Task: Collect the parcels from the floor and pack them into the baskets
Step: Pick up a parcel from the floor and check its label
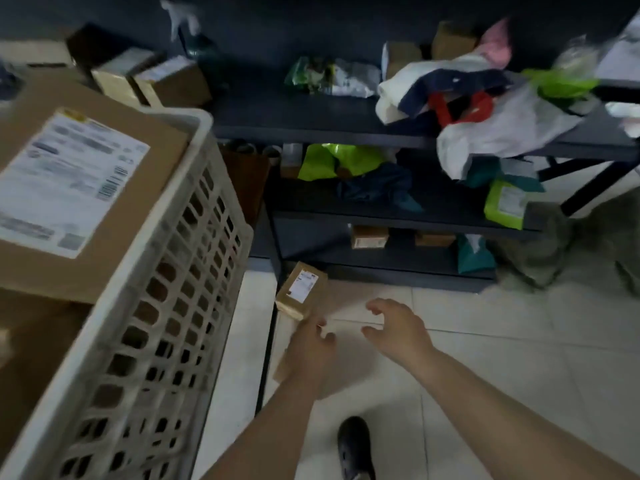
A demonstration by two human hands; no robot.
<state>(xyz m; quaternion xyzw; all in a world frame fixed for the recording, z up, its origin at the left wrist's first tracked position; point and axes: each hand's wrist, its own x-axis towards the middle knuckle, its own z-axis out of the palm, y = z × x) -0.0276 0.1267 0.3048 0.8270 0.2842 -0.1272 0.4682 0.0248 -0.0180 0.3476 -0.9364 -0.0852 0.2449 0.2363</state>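
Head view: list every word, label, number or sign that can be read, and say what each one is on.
No text can be read; every label is blurred or too small.
Large cardboard box in the white basket: white shipping label, lines and barcode blurred.
Small parcel on the floor: white label, too small.
Boxes on the top shelf: labels blurred.
Green pouch: label blurred.

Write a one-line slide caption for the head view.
Both hands, left and right, reach open toward a small labelled parcel on the tiled floor beside a white basket holding boxes.
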